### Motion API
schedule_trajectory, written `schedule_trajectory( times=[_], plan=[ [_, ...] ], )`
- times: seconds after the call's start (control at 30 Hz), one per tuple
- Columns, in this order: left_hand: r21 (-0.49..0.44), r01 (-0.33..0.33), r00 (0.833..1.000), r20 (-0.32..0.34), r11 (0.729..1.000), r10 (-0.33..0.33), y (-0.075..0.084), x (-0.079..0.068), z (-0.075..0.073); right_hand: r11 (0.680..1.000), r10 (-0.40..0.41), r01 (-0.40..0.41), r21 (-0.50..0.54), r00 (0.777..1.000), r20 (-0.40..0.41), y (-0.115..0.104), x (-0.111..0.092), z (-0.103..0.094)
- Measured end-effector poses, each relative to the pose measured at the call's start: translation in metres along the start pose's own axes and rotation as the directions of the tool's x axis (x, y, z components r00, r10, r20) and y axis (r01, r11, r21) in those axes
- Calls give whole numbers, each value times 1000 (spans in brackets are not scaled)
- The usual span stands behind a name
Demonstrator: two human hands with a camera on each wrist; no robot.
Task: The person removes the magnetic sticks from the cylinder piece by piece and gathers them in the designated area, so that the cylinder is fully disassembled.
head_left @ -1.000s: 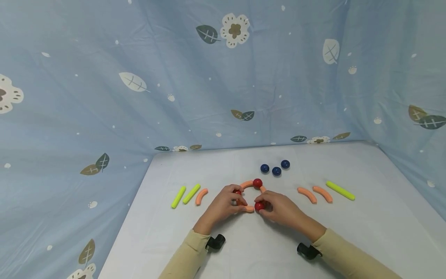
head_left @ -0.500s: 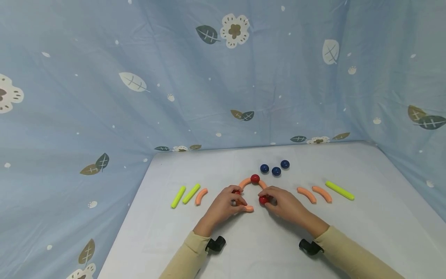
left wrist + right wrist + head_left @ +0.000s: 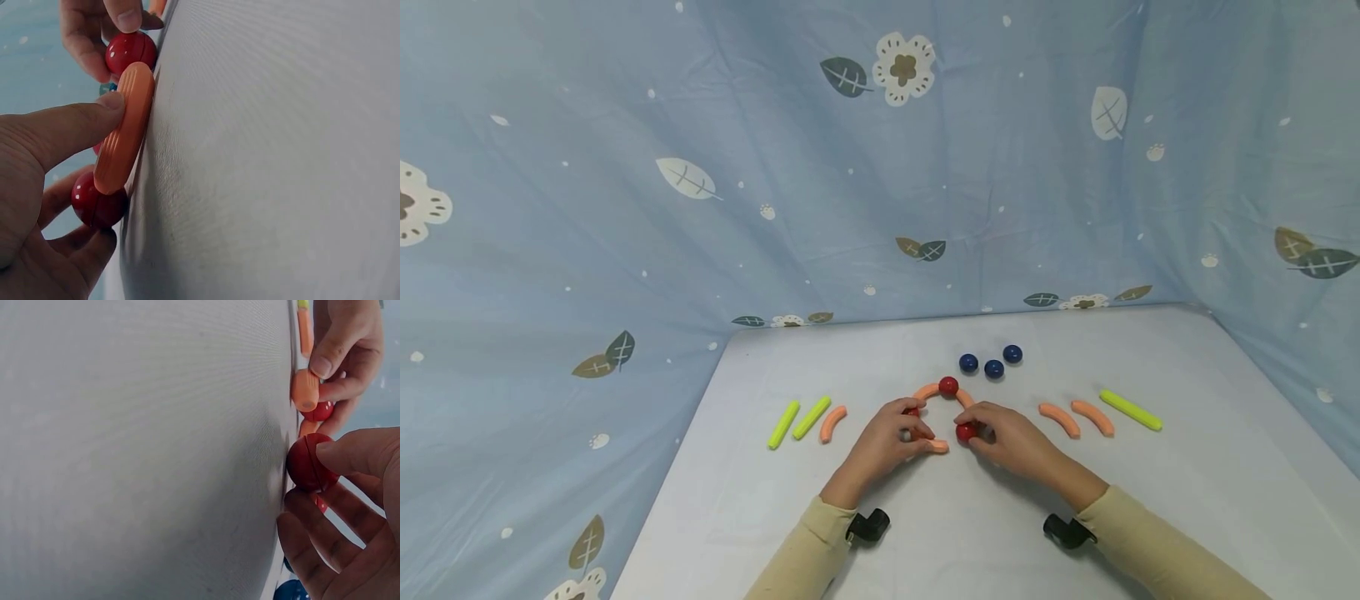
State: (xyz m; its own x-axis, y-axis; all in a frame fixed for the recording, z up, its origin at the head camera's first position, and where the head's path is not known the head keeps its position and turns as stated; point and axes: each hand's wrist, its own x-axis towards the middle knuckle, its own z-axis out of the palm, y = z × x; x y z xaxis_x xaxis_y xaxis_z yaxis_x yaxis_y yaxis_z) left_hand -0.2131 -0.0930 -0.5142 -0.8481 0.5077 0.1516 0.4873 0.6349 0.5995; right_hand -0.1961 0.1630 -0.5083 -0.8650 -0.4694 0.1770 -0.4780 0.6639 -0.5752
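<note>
My left hand (image 3: 883, 437) holds a curved orange rod (image 3: 126, 131), its thumb pressing the side. Its other fingers lie round a red ball (image 3: 97, 203) at the rod's near end. The rod's other end is free, a small gap from a second red ball (image 3: 966, 432). That ball is pinched between thumb and fingers of my right hand (image 3: 1011, 437). Behind the hands, a third red ball (image 3: 948, 386) joins two more curved orange rods, one on the left (image 3: 928, 391) and one on the right (image 3: 965, 398), in an unclosed ring. The fingers partly cover the ring's sides.
Several dark blue balls (image 3: 994, 369) lie behind the ring. On the left are two straight yellow-green rods (image 3: 812, 417) and a curved orange rod (image 3: 832, 424). Two curved orange rods (image 3: 1093, 417) and another yellow-green rod (image 3: 1131, 409) lie right. A patterned blue curtain (image 3: 850, 208) borders the white table (image 3: 970, 533).
My right hand has moved its red ball slightly back and to the right, away from the left hand's rod. The top red ball has shifted back a little. My left hand has barely moved.
</note>
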Motion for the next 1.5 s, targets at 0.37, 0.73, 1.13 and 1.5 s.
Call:
schedule_trajectory(
  times=[0.37,0.73,1.13,1.5],
  plan=[
    [13,-12,1000,6,1000,12,-1,1,0,1000,27,-27,-6,1000,2,-2,-1,0],
    [5,41,998,-41,999,-41,-3,-3,-9,996,40,-44,-76,997,-59,-8,-2,-2],
    [-45,110,981,-154,993,-115,-12,-2,-14,999,16,-19,-30,993,-119,-27,5,3],
    [-76,102,983,-146,992,-112,-12,-3,-14,991,-131,130,-22,986,-101,-39,16,20]
  ],
)
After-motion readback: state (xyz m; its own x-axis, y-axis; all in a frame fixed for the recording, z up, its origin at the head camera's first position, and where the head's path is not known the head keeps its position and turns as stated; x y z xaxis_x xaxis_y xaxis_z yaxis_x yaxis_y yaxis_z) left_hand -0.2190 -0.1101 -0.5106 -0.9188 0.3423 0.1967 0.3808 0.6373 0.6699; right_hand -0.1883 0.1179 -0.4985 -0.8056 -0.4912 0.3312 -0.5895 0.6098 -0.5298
